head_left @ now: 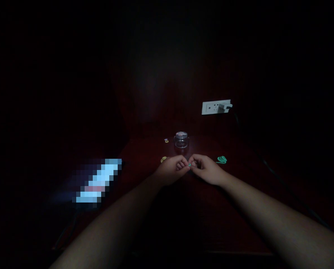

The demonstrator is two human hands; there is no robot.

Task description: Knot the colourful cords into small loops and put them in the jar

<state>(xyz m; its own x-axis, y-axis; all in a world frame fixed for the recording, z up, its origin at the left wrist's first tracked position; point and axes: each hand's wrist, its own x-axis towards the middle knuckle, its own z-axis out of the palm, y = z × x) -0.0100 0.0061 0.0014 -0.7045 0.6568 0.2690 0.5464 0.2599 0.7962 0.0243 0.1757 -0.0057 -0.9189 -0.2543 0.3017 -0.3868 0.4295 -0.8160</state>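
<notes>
My left hand (pixel 174 169) and my right hand (pixel 204 168) meet fingertip to fingertip over the dark red table. Both are closed in a pinch on a small green piece (pixel 189 164), mostly covered by the fingers. A coiled green strand (pixel 222 160) lies just right of my right hand. Partly behind my left hand is a yellow coiled strand (pixel 163 159). Beyond the hands stands a clear glass or plastic jar (pixel 181 141) with a lid-like top. Left of it lie a tiny yellow ring (pixel 166 141) and a pale bit.
On the left, a lit screen (pixel 99 183), blurred into blocks, rests at the table's side with a cable below it. A white wall socket (pixel 216 107) holds a plugged-in adapter (pixel 225 107). A dark cable (pixel 270 168) runs down the right side. The surroundings are very dark.
</notes>
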